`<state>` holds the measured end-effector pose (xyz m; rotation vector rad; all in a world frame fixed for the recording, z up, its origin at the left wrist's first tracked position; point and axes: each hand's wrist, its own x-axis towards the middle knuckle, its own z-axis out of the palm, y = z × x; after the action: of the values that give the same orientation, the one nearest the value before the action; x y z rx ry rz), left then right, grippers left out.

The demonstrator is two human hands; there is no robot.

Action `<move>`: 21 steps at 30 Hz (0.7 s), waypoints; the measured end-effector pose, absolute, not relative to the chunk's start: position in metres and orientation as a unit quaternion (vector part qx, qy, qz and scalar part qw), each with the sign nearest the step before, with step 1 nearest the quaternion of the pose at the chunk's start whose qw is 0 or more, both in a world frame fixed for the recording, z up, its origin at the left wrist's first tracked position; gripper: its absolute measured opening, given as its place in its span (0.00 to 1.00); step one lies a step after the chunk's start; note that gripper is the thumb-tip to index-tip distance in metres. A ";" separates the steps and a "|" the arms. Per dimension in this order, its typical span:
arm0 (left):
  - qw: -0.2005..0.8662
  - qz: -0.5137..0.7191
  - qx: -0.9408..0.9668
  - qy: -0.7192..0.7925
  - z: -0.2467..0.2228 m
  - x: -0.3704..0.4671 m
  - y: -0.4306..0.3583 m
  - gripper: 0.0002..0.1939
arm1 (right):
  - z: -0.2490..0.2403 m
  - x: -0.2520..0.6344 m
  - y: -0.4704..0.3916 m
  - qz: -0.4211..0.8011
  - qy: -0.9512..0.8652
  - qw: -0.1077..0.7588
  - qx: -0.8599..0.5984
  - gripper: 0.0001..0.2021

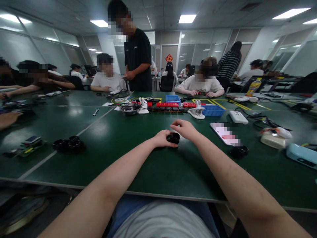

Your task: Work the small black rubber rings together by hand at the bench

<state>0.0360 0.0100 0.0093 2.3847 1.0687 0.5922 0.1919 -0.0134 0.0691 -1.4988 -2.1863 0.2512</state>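
The black round piece [175,137] was on the green table [138,132] in front of the person, with the left hand [162,138] wrapped around its left side, thumb along the near edge and fingers closed on it. The right hand [185,129] hung just beside it, fingers bent; whether they touched or pinched anything could not be told. Beyond the hands, a row of things stood across the way to the far side: a metal bowl [129,112] heaped with dark items, a white clamp-like stand [143,107], red parts [167,105] in a line, a second white stand [197,112] and a blue bin [215,112]. Right of the right forearm lay a phone [223,133], another black piece [239,151] at its near end, a white box [238,117], a cream device [272,139] and a light blue case [300,154], with dark cables behind them. To the left, well apart from the hands, sat a cluster of black pieces [69,144], a circuit board [28,147] and a small wrench [95,112]. A co-worker's hand [9,121] showed at the left edge.
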 end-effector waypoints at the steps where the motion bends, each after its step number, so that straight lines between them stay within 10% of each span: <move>1: 0.211 0.214 0.873 0.384 0.008 0.036 0.008 0.35 | 0.066 0.194 -0.015 0.098 -0.791 0.252 -0.549 0.16; 21: 0.092 0.209 0.870 0.437 0.008 0.045 -0.004 0.21 | 0.030 0.192 -0.035 0.071 -0.797 0.284 -0.528 0.13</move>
<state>0.0450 -0.0043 0.0083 2.5845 1.2979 0.6216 0.1924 -0.0354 0.0302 -1.4141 -2.1334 0.1906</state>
